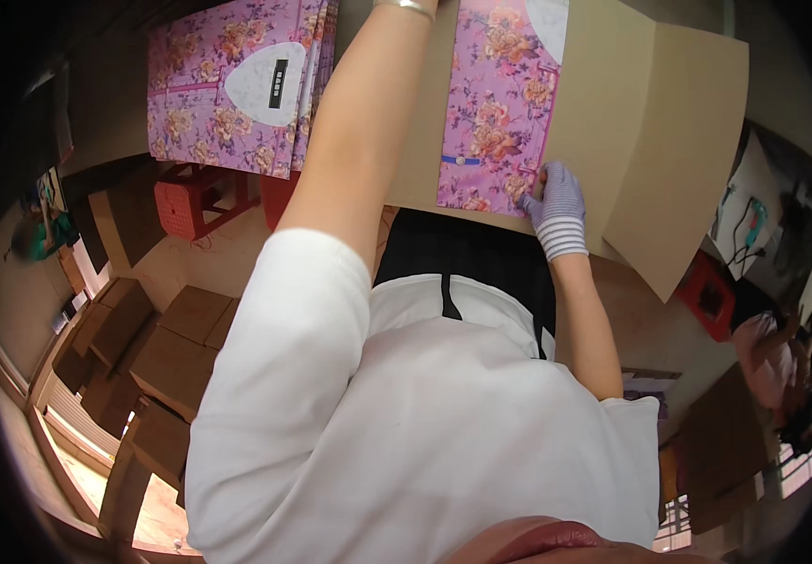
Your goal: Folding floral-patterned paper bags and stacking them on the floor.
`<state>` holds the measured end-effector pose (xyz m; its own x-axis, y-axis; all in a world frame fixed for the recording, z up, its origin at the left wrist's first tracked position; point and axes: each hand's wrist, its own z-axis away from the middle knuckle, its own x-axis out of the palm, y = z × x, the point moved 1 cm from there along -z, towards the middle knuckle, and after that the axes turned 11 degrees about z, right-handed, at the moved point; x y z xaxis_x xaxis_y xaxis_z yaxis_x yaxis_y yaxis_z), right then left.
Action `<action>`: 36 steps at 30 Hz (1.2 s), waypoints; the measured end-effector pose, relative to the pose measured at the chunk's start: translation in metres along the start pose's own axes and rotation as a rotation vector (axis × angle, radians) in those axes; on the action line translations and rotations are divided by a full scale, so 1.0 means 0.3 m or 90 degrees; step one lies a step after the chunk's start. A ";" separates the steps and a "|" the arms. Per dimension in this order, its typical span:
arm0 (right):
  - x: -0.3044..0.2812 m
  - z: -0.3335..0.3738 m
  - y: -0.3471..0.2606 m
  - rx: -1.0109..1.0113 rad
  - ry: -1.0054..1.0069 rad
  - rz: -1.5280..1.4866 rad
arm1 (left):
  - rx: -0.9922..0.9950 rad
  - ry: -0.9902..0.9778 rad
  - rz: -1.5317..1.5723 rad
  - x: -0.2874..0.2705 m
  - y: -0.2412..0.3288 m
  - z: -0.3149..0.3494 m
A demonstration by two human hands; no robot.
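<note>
My right hand (561, 207), in a lilac glove with a striped cuff, rests at the lower right edge of a flat purple floral-printed piece (495, 113). Its thumb is spread from the fingers and touches that edge. The piece has a white rounded patch at its upper right and a short blue strip with a round silver dot near its lower left. Beneath it lies a large tan cardboard sheet (603, 122). Across the left of the sheet stretches my left forearm, a bracelet at its wrist; the left hand is beyond the top edge.
A stack of similar floral pieces (199, 113) lies to the left, above red plastic stools (190, 202). Cardboard boxes (180, 352) stand at lower left. The cardboard's right flap (683, 141) slants outward. Another person (772, 362) is at far right, near a red stool (707, 291).
</note>
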<state>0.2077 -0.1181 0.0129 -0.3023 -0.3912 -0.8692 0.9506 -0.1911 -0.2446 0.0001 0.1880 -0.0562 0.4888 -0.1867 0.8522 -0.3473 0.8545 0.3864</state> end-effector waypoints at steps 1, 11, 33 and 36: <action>-0.005 -0.001 -0.002 0.023 -0.049 0.020 | 0.007 0.028 0.008 -0.001 0.010 -0.007; 0.012 -0.022 0.037 0.004 0.029 0.009 | 0.092 0.490 0.042 0.208 -0.443 0.286; -0.049 0.045 0.025 -0.031 0.004 -0.117 | 0.438 0.296 -1.292 0.382 -0.604 0.245; -0.275 0.133 0.126 -0.054 0.290 -0.268 | 0.441 0.336 -1.290 0.375 -0.584 0.282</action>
<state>0.2658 -0.1289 0.0924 -0.6095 0.1293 -0.7822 0.7645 -0.1655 -0.6231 0.0482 -0.0238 0.0018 0.5242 -0.1325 -0.8412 0.6723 -0.5420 0.5043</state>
